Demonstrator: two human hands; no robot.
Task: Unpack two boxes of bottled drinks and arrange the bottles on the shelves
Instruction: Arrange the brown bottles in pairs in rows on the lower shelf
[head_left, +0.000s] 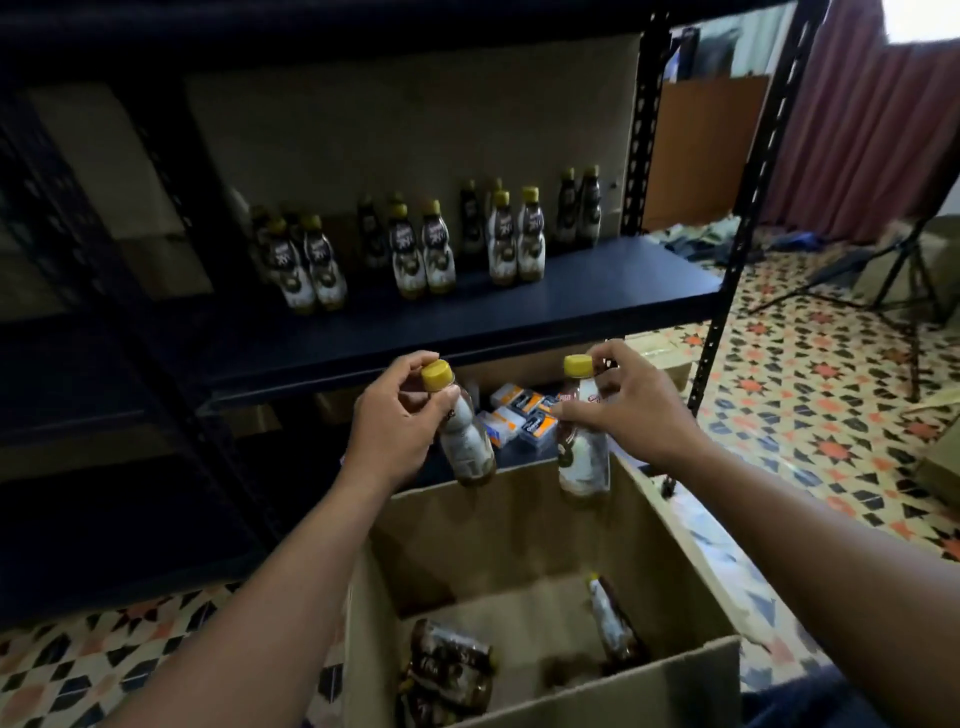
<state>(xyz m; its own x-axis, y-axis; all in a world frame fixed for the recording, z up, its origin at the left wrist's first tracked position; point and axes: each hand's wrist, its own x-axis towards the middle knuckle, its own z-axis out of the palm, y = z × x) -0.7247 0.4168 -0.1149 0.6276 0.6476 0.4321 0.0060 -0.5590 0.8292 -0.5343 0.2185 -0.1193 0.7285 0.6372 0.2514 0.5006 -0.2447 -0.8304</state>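
The room is dim. A black metal rack (737, 260) stands on a floor of patterned tiles (831, 426) in red, black and cream. Its middle shelf (545, 306) is a dark board. On it stand the shelved bottles (415, 249), upright with yellow caps and grouped in pairs from the middle of the board to the back. The picture is too blurred to count them. The front strip of this shelf, along its edge, is bare. Flat brown cardboard (405, 130) stands behind the rack. On the lower shelf lie some small orange and white packets (519, 415). To the right hangs a dark red curtain (857, 130), and a black tripod (911, 338) stands on the tiles, well apart from the rack.

In front of the rack stands an open cardboard box (519, 525), with its far wall near the lower shelf. A few remaining bottles (449, 660) lie on its bottom.

Both hands are above that far wall, just below the front edge of the middle shelf. The left hand (395, 421) grips the left bottle (465, 447) at the neck, with its fingers curled under the cap, and this bottle is tilted. The right hand (634, 405) pinches the right bottle (582, 457) at the neck between thumb and fingers, and this bottle hangs almost upright. The 2 held bottles do not touch.
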